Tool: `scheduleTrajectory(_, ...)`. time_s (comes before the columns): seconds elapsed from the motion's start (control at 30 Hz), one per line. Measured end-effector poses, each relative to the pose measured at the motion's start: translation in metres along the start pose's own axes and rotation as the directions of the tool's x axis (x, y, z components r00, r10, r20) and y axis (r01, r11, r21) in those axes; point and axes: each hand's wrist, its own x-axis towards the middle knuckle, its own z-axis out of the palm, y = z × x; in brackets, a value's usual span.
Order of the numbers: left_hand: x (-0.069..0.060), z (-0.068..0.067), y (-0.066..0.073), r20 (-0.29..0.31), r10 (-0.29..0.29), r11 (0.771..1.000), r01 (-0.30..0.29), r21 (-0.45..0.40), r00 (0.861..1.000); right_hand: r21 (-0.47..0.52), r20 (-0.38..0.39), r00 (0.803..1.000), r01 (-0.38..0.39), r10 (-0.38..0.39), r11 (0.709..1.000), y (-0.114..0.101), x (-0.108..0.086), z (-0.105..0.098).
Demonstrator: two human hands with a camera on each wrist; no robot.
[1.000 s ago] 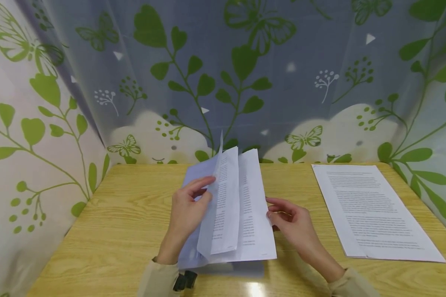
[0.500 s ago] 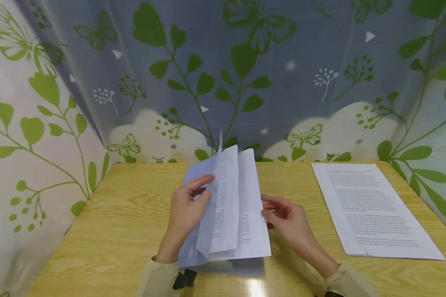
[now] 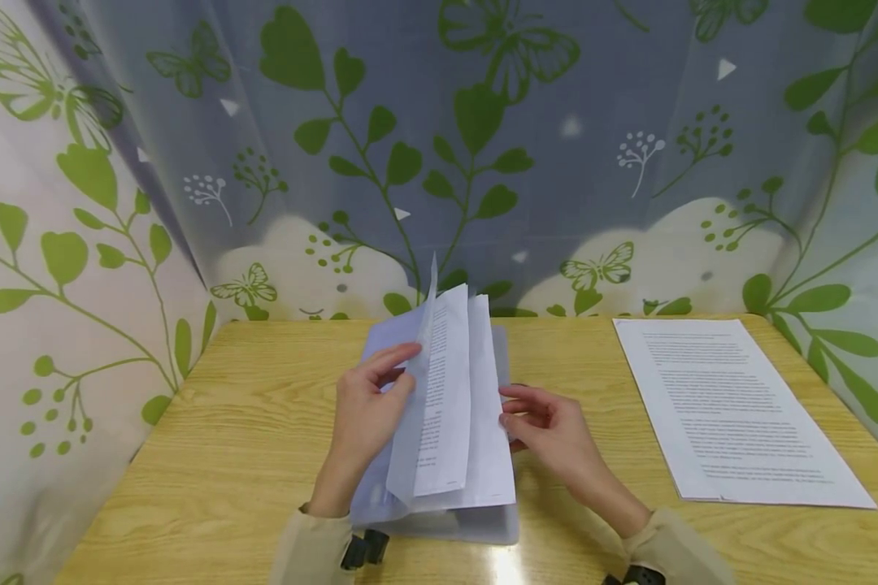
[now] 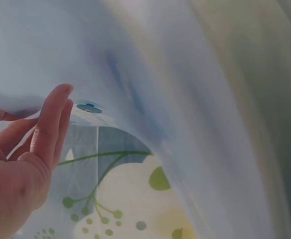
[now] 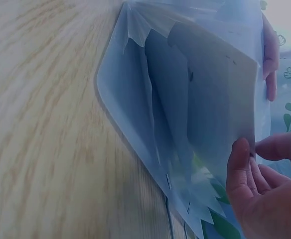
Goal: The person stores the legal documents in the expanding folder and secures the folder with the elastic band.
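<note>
A translucent bluish plastic document folder [image 3: 389, 500] lies spread in the middle of the table, its upper layer raised. A round snap button [image 4: 89, 108] shows on it in the left wrist view. My left hand [image 3: 369, 406] holds the raised layer from the left, with the fingertips partly hidden by plastic in its wrist view. Printed papers [image 3: 492, 463] stand tilted between the folder's layers, beside another printed sheet [image 3: 442, 422] to their left. With thumb and fingers, my right hand [image 3: 552, 426] pinches the right edge of these papers, seen closely in the right wrist view.
Another printed paper stack [image 3: 739, 414] lies flat on the right of the wooden table [image 3: 219, 431]. A patterned curtain [image 3: 424, 162] hangs behind the table and along both sides. Dark wrist straps [image 3: 364, 550] show at the sleeve cuffs.
My right hand has moved left with the papers, taking them further over the folder. More of the folder's right edge shows now. The left hand has stayed in place.
</note>
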Motion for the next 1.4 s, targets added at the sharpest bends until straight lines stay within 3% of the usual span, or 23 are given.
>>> scheduleTrajectory(0.23,0.0,-0.001,0.003,0.003,-0.049,0.999,0.049,-0.013,0.999,-0.038,0.021,1.0,0.002,-0.001,0.999,-0.001,0.002,0.006)
scheduleTrajectory(0.57,0.0,-0.002,0.003,-0.009,-0.034,0.999,0.033,-0.021,0.999,-0.163,0.038,0.999,0.02,-0.014,0.986,0.002,0.003,0.011)
scheduleTrajectory(1.03,0.0,-0.002,0.003,-0.004,-0.051,0.999,0.05,-0.02,0.999,-0.302,0.106,0.989,0.133,-0.106,0.944,0.005,0.002,0.013)
scheduleTrajectory(1.4,0.001,-0.003,0.003,-0.009,-0.045,0.999,0.045,-0.018,0.999,-0.333,0.134,0.974,0.219,-0.184,0.917,0.004,-0.004,0.001)
